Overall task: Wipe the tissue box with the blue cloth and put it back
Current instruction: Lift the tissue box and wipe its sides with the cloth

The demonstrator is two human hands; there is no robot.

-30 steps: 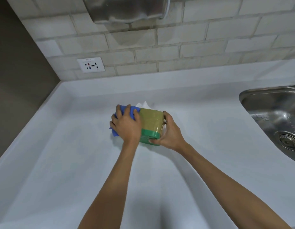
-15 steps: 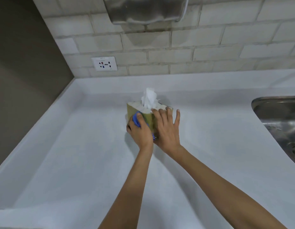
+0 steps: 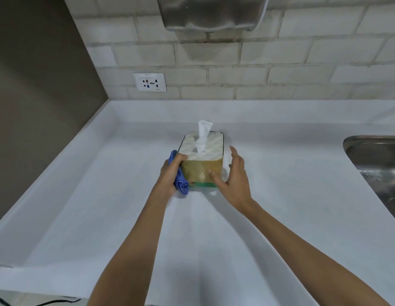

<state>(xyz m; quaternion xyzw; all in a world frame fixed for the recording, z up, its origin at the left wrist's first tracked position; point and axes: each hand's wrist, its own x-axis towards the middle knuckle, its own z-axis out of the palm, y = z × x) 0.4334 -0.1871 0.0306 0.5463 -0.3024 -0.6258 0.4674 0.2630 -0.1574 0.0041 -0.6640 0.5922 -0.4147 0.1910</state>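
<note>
The tissue box (image 3: pixel 202 168) stands upright on the white counter (image 3: pixel 103 206), with a white patterned top, gold sides, a green base band and a white tissue sticking up. My left hand (image 3: pixel 170 176) grips the crumpled blue cloth (image 3: pixel 180 181) and presses it against the box's left side. My right hand (image 3: pixel 233 177) is beside the box's right side, fingers spread; its thumb touches the front face and the fingers stand a little off the box.
A steel sink (image 3: pixel 377 168) is set into the counter at the right. A tiled wall with a power socket (image 3: pixel 149 82) rises behind, and a steel wall-mounted unit (image 3: pixel 212 13) hangs above. A dark wall bounds the left.
The box went from tilted in both hands to standing upright on the counter. My right hand has loosened and opened beside it. The cloth moved from the front to the left side.
</note>
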